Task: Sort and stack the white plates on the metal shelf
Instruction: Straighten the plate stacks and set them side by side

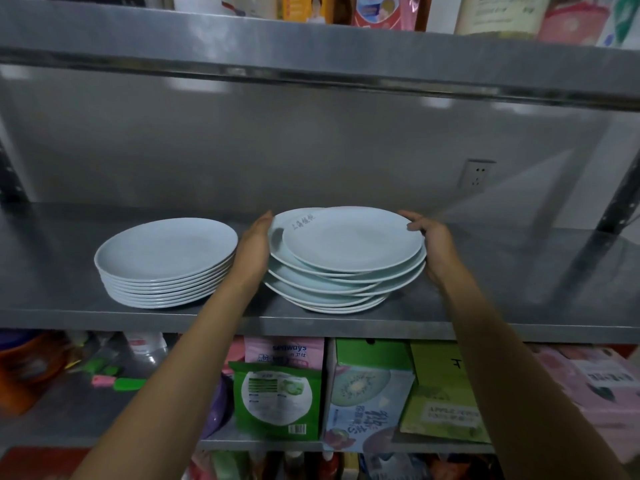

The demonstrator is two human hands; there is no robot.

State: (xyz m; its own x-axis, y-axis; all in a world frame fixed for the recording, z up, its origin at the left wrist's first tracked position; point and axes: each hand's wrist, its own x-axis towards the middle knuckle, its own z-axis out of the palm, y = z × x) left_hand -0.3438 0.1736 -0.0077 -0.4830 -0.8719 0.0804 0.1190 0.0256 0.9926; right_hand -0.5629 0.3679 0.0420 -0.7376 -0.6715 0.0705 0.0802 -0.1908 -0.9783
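The metal shelf (485,306) is a dull steel board running the full width of the view, and both hands reach in over its front edge. Between the two hands sits the uneven stack of white plates (346,271), its plates slid out of line so their rims stick out at different sides; the top plate (353,239) is smooth and round, and the plate just under it shows faint grey lettering near its far rim. The left hand (254,249) lies flat against the left side of this stack, fingers straight and pressed together, pointing toward the back of the shelf. The right hand (431,239) cups the right side, its fingers bent round the rims of the upper plates with the thumb resting on the top plate's edge. Just beyond the back of the left hand, touching or nearly touching it, stands the neat stack of white plates (166,263), rims evenly lined up, shallow and pale.
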